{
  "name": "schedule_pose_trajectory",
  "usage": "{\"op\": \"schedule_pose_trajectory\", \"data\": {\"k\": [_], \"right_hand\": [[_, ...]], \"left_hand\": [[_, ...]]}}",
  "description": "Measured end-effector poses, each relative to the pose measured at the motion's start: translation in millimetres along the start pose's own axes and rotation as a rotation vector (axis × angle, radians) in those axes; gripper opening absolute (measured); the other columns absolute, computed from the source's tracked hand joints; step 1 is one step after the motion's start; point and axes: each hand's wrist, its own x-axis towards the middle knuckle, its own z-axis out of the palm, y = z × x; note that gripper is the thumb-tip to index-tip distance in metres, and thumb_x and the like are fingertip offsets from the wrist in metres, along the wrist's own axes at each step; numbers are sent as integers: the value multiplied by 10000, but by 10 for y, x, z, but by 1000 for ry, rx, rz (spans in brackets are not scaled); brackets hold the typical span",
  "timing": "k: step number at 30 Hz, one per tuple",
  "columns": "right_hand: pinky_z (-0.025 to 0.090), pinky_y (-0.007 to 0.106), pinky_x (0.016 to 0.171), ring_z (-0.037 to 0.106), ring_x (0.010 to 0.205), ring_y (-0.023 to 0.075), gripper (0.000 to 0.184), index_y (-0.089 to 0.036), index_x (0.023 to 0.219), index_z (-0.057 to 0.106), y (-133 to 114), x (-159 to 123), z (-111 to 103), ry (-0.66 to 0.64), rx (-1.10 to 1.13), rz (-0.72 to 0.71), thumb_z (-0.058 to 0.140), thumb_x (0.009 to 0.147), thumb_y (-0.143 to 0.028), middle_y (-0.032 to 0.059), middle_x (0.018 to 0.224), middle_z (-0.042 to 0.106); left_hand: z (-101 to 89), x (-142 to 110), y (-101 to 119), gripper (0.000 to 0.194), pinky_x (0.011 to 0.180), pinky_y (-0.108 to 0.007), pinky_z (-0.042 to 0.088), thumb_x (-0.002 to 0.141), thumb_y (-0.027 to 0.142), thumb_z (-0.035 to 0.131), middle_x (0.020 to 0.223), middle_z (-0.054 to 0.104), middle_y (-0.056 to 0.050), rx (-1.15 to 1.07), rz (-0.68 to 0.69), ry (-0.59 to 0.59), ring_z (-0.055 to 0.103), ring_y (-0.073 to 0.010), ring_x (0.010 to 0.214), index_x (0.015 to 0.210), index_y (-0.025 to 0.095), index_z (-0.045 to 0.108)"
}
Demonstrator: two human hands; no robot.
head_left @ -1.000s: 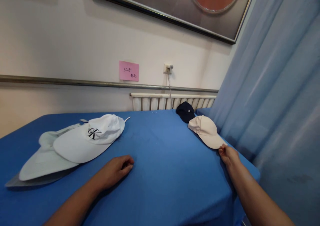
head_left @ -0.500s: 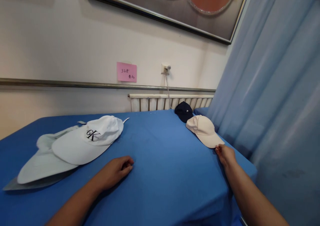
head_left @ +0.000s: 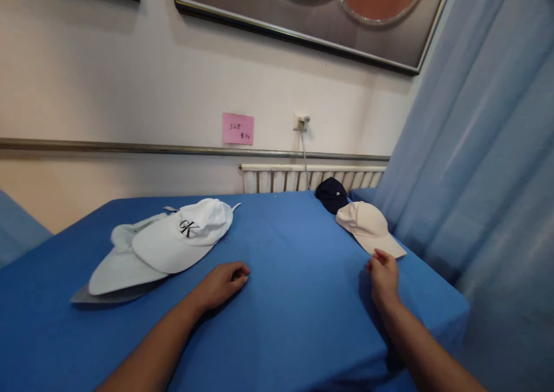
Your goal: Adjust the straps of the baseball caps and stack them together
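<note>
My right hand [head_left: 383, 274] lies on the blue tablecloth [head_left: 294, 299] with its fingertips closed on the near edge of the brim of a beige cap [head_left: 363, 224]. A navy cap [head_left: 332, 194] sits just behind the beige one. My left hand [head_left: 223, 282] rests on the cloth near the middle, fingers curled under and holding nothing. To its left is a white cap with a black logo [head_left: 190, 236]. That cap lies on top of a pale wide-brimmed hat [head_left: 113, 268] and a grey brim [head_left: 84, 295].
A blue curtain [head_left: 476, 149] hangs close along the table's right side. Behind the table are a white radiator [head_left: 303, 178], a wall rail, a pink note [head_left: 238, 129], a socket with a cable, and framed pictures above. The table's right corner drops off near my right forearm.
My right hand has slid a little left along the beige cap's brim. My view has shifted, so everything sits further right in the picture. The left hand has stayed put.
</note>
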Motion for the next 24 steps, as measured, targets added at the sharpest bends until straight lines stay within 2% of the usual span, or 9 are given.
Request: {"op": "schedule_pose_trajectory", "data": {"k": [3,6,8,10,13,15,17,20,24], "right_hand": [[450,211,540,561,593,96,336,-210,1005,562,74,-630,632,-334,-139,-45,560,669,-190,6,916,621],[466,246,601,584,618,125,239,-198,961,579,113,-1164,1281,-643,-357,-122,524,733,-149,31,886,643],[472,263,736,605,746,138,259,-206,971,602,111,-1331,1604,-802,-478,-329,548,738,-109,43,980,646],[459,269,789,604,792,139,252,-210,956,612,106,-1342,1807,-876,-528,-392,555,746,-84,42,1006,641],[462,250,707,593,697,125,195,-202,938,601,122,-1205,1923,-895,-465,-192,539,786,-97,16,848,634],[449,232,602,568,592,119,178,-196,957,585,144,-1115,1927,-924,-419,-68,512,815,-117,-15,705,596],[424,218,532,551,534,115,164,-189,956,572,159,-1066,1911,-964,-395,-21,500,824,-125,-35,638,563],[421,210,520,555,531,109,141,-185,920,570,155,-1060,1886,-1019,-362,16,518,809,-116,-40,630,561],[410,208,545,537,547,103,153,-185,907,595,145,-1091,1851,-1062,-364,4,544,796,-92,-41,620,561]], "left_hand": [[35,30,-72,287,684,-280,429,817,400,479,805,675,-30,-22,6,47,590,-194,747,891,180,646],[49,69,-134,314,699,-293,446,828,416,474,824,694,-41,-32,7,135,613,-204,760,899,174,661],[9,82,-177,331,712,-305,460,822,417,486,830,703,-48,-17,-22,253,621,-209,752,939,170,672],[-93,67,-226,356,735,-316,475,818,417,496,848,708,-50,12,-86,435,626,-211,753,1003,171,673],[-340,-17,-304,383,802,-333,491,831,393,486,921,703,-67,86,-193,801,637,-220,807,1092,166,649],[-514,-95,-354,401,903,-377,472,829,362,496,1038,682,-107,201,-257,1059,630,-259,948,1143,147,622],[-646,-164,-400,472,1007,-454,412,817,355,535,1189,628,-159,319,-359,1229,565,-322,1129,1226,122,570],[-733,-221,-461,648,1061,-581,316,797,405,598,1353,518,-234,359,-572,1259,434,-412,1286,1345,90,458],[-718,-227,-521,728,1064,-649,240,784,472,622,1389,471,-284,353,-688,1111,321,-463,1355,1353,61,427]]}}
